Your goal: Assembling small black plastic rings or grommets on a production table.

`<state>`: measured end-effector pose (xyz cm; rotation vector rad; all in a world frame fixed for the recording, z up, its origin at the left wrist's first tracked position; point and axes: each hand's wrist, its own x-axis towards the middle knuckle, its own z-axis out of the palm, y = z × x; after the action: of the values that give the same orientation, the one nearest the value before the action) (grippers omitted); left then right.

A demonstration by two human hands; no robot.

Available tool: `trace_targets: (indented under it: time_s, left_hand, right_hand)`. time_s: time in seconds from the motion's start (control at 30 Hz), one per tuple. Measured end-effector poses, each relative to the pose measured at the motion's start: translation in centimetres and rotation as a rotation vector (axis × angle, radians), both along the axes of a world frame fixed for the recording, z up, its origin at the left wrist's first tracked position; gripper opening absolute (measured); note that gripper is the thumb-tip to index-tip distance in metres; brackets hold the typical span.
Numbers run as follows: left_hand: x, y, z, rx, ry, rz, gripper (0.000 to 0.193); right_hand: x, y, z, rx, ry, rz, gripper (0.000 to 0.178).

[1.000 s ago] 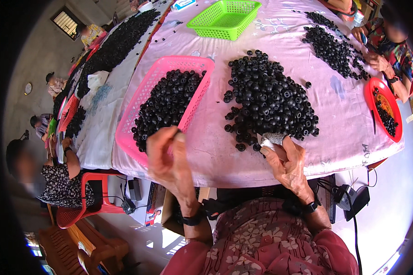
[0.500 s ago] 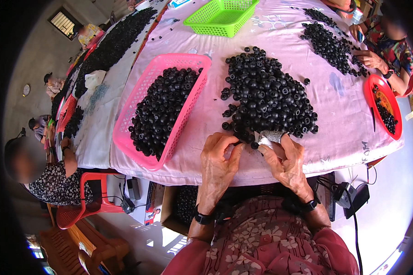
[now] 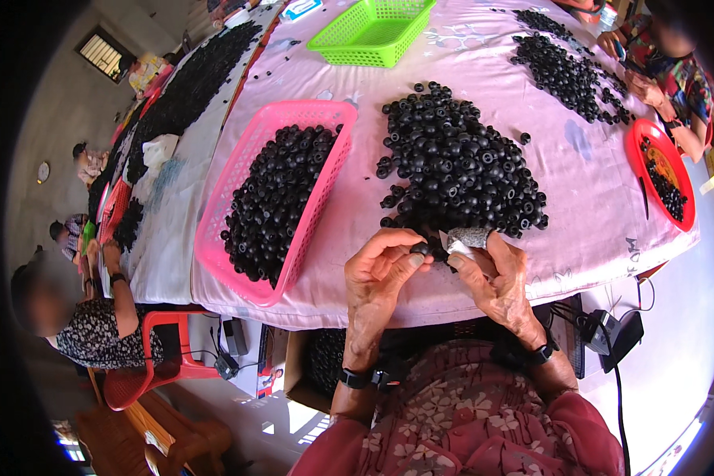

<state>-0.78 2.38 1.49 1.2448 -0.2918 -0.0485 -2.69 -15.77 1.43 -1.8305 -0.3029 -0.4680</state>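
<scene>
My left hand [image 3: 382, 268] pinches one small black round part [image 3: 419, 249] between thumb and fingers, just at the near edge of a big heap of black round parts [image 3: 460, 163] on the pink tablecloth [image 3: 579, 206]. My right hand [image 3: 493, 274] is beside it, holding a small whitish-grey wrapped piece [image 3: 466, 239] at its fingertips, close to the part. A pink basket [image 3: 250, 186] full of the same black parts lies to the left of the heap.
A green basket [image 3: 373, 32] stands at the far side. Another heap of black parts [image 3: 567, 67] and a red tray [image 3: 665, 182] lie at the right, where another person's hands [image 3: 646, 87] work. People sit along the left table. A cardboard box [image 3: 309, 369] sits under the table.
My left hand came over from the pink basket to the heap's near edge, took up a black part and now holds it against the right hand's piece.
</scene>
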Motion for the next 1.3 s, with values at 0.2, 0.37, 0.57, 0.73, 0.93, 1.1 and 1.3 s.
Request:
trace_targets:
  time_s: [0.2, 0.37, 0.57, 0.73, 0.93, 1.1, 1.3]
  left_hand:
    - [0.5, -0.6, -0.6, -0.021, 0.028, 0.046, 0.018]
    - [0.5, -0.5, -0.6, -0.041, 0.037, 0.034, 0.018]
    - [0.5, -0.3, 0.0, 0.005, 0.02, -0.01, 0.02]
    - [0.5, -1.1, 0.2, 0.045, -0.02, 0.031, 0.017]
    - [0.5, -1.2, -0.1, 0.03, -0.053, 0.028, 0.016]
    - [0.6, -0.8, -0.4, 0.002, -0.058, -0.002, 0.02]
    - [0.9, -0.4, -0.7, -0.135, 0.053, -0.039, 0.02]
  right_hand:
    - [-0.2, -0.6, -0.5, -0.015, 0.065, 0.047, 0.023]
    - [-0.2, -0.6, -0.1, -0.015, 0.071, 0.069, 0.025]
    - [-0.2, -0.8, -0.3, -0.071, 0.08, 0.072, 0.025]
    - [-0.1, -0.5, -0.6, -0.02, 0.055, 0.07, 0.027]
    - [0.0, -0.6, -1.1, -0.026, 0.053, 0.085, 0.028]
    - [-0.2, -0.5, -0.7, -0.054, 0.074, 0.088, 0.028]
    - [0.0, -0.4, -0.7, -0.082, -0.01, 0.102, 0.026]
